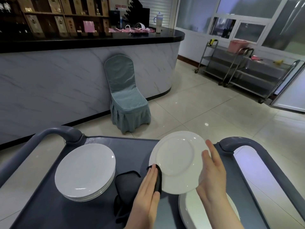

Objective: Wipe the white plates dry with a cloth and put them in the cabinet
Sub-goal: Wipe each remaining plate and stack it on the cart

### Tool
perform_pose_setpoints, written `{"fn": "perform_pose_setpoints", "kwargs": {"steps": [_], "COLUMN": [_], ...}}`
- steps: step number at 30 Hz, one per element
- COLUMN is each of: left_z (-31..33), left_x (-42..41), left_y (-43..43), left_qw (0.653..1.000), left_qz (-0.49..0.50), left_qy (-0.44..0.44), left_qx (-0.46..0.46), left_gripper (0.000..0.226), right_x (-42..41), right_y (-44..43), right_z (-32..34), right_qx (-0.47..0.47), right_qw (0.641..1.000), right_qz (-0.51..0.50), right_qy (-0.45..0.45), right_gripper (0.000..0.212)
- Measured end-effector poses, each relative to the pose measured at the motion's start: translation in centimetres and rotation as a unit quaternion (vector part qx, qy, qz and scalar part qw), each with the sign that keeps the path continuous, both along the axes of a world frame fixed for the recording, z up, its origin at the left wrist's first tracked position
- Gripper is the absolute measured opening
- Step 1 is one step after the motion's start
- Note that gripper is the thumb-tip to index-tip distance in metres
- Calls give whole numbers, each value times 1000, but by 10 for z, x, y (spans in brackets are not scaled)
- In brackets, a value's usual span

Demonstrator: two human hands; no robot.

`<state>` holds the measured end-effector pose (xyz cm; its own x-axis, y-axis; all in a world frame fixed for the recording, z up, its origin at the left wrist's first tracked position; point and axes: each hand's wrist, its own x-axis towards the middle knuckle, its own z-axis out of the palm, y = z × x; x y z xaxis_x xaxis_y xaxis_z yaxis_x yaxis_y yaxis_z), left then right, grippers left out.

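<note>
White plate (177, 160), round with a broad rim, is held up just above a grey service cart (132, 151), tilted so that its face turns toward the camera. The right hand (212, 176) grips its right edge, with the thumb lying on the face and the fingers reaching along behind the rim. The left hand (146, 194) has its fingers straight and close together, pressing a black cloth (127, 184) against the plate's left edge. The rest of the cloth trails down onto the cart tray beside that hand.

On the left of the tray stands a stack of white plates (85, 169), apart from the held plate. Another white dish (184, 209) sits on the cart at lower right, partly hidden under the right forearm.

Beyond the cart, a chair in a blue-green cover (127, 100) stands on the pale tiled floor against a curved marble-patterned bar front. Steel trolleys (247, 70) stand at far right.
</note>
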<state>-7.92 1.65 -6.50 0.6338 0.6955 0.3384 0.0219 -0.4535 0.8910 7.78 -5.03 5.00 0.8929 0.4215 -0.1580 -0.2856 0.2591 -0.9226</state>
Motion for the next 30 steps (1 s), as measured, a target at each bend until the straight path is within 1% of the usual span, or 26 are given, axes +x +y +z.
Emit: {"fn": "perform_pose_setpoints", "kwargs": {"steps": [2,3,5,8,11,13,15,18,21,24,26,28,30], "left_z": [6,11,17,17,23,35,46,51,43,30,26,31,43], "left_x": [1,2,3,2,8,16,21,22,16,8,5,9,19], "left_y": [10,14,16,2,-19,-22,-16,-3,-2,-9,-11,-7,-1], "left_qw": [998,998,999,997,979,963,954,956,963,954,950,958,970], "left_qz": [10,18,25,20,3,-16,-45,-74,-68,-46,-57,-75,-76], "left_qy": [-14,-18,-23,1,28,61,84,90,76,71,82,96,116], "left_qx": [-54,-66,-43,81,203,261,284,270,250,286,295,260,201], "left_gripper": [58,58,58,62,72,73,68,60,63,72,72,64,59], "right_x": [-3,-3,-3,-3,-11,-21,-30,-38,-38,-35,-36,-41,-49], "right_y": [-1,-1,2,9,16,18,17,16,19,19,18,16,15], "right_z": [1,3,8,13,12,9,4,1,4,2,-2,-6,-13], "right_qx": [-2,-1,1,13,39,23,11,21,13,14,8,-3,-15], "right_qw": [1000,1000,1000,1000,999,1000,999,998,998,999,998,997,996], "right_qz": [9,11,6,-18,-13,-3,16,54,47,27,24,35,48], "right_qy": [4,4,1,2,7,-15,-28,-25,-39,-40,-49,-62,-80], "right_gripper": [35,35,35,35,36,36,37,38,40,39,40,42,41]}}
